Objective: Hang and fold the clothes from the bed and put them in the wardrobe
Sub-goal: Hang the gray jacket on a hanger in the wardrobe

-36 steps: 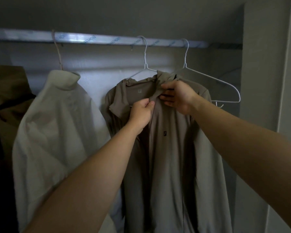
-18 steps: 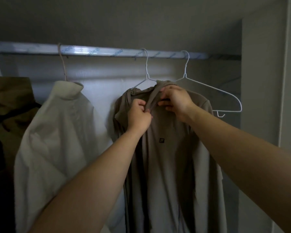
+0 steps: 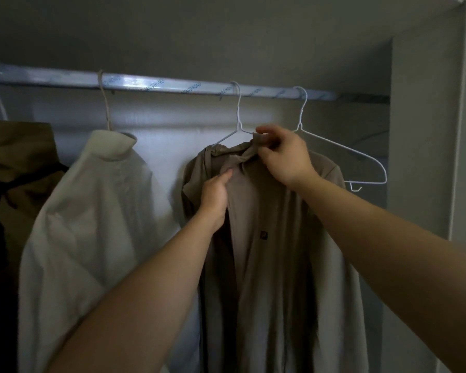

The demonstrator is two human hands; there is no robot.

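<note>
back wall [image 3: 172, 114]: pale grey (dim light) | rail [image 3: 145, 83]: metal, horizontal | side panel [image 3: 420, 130]: right

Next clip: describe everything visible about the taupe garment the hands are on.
The taupe garment hangs on a white wire hanger from the rail, between a white garment and an empty hanger. Thin, smooth-looking fabric, front open, collar bunched, small dark logo on the chest. The right hand pinches its collar; the left hand grips the front edge below.

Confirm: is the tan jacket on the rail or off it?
On: the tan jacket sits on a white wire hanger hooked over the rail, with left hand and right hand gripping near its collar.
</note>
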